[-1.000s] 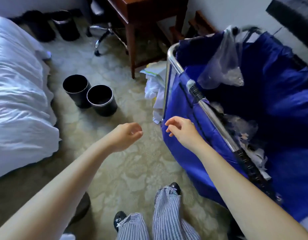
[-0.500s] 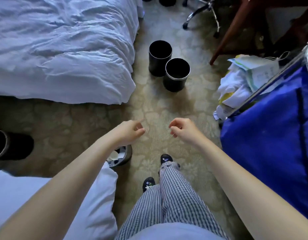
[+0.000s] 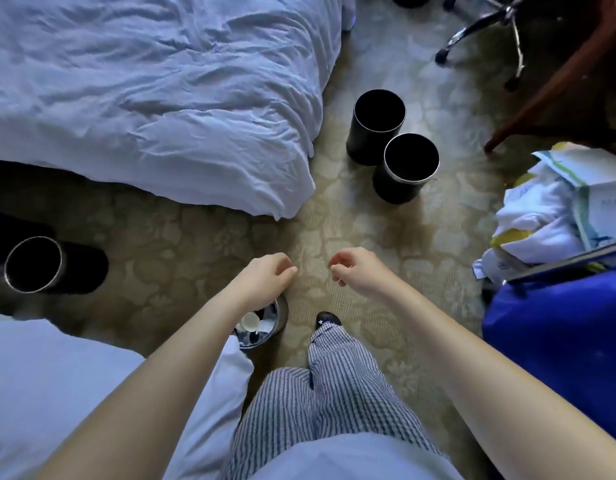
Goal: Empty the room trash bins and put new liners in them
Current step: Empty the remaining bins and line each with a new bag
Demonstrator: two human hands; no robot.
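Two empty black round bins stand side by side on the carpet ahead, the far bin (image 3: 376, 129) and the near bin (image 3: 405, 171). A third black bin (image 3: 40, 266) stands at the left between the beds. Right under my left forearm a small bin with trash (image 3: 261, 327) shows a white cup and scraps inside. My left hand (image 3: 266, 275) hovers just above that bin, fingers loosely curled, holding nothing. My right hand (image 3: 357, 271) hangs beside it over bare carpet, fingers also curled and empty. No liner is visible in either hand.
A bed with a rumpled white duvet (image 3: 154, 98) fills the upper left; another white bed corner (image 3: 57, 393) lies at lower left. The blue cart bag (image 3: 563, 327) stands at the right with papers and white bags (image 3: 556, 216) on it. Chair legs (image 3: 483, 26) and a wooden desk leg (image 3: 556, 95) are ahead.
My view swung left from the blue cart to the floor between the beds and dipped lower. Both hands stayed in front of me, and the small full bin came into sight under my left arm.
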